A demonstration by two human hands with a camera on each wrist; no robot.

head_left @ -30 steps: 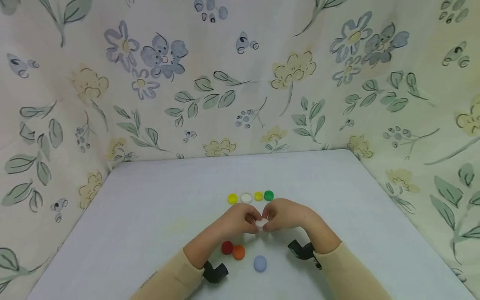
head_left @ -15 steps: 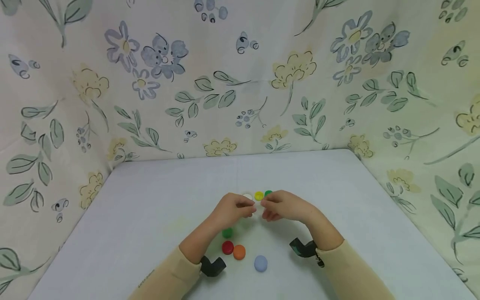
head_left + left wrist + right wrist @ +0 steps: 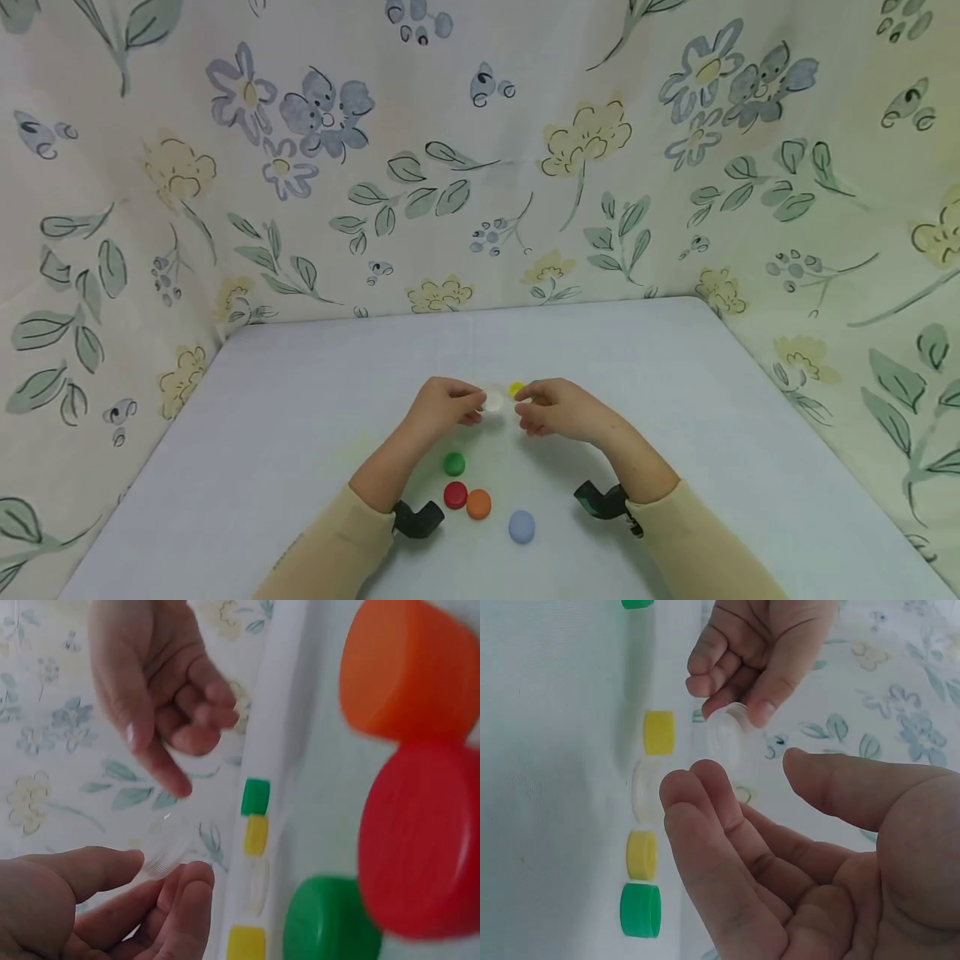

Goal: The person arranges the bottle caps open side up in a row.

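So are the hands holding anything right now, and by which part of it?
Yes: the left hand pinches a clear round cap by its edge, between thumb and fingers. The right hand holds nothing.

Soft light is casting faint shadows on a flat white table (image 3: 637, 367); the left-wrist view is blurring a round red plastic disc (image 3: 420, 840).

Below the frame's centre we see the left hand (image 3: 448, 403) pinching 1 clear disc (image 3: 494, 401), the right hand (image 3: 558, 408) near it and 4 coloured discs (image 3: 455, 496) lower.
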